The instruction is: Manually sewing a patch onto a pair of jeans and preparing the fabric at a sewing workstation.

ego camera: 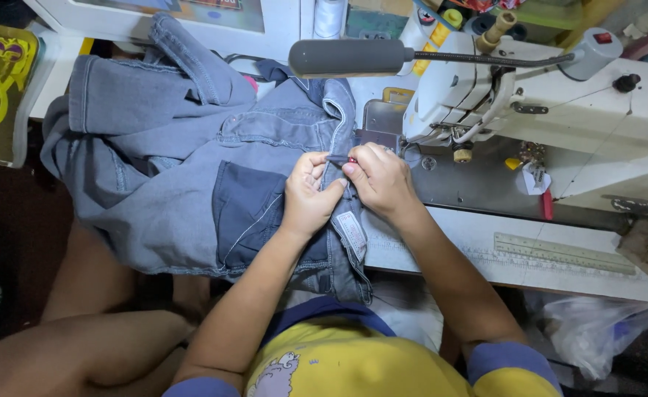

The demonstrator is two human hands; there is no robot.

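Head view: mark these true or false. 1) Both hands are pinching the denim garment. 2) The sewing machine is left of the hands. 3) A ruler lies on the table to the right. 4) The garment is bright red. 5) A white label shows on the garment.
1) True: the left hand and the right hand grip the denim garment at one spot.
2) False: the sewing machine stands to their right.
3) True: the ruler lies near the table's front edge.
4) False: it is grey-blue.
5) True: the label sits just below the hands.

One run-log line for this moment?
left hand: pinching jeans | right hand: pinching same fold | sewing machine: beside right hand | ruler: on table
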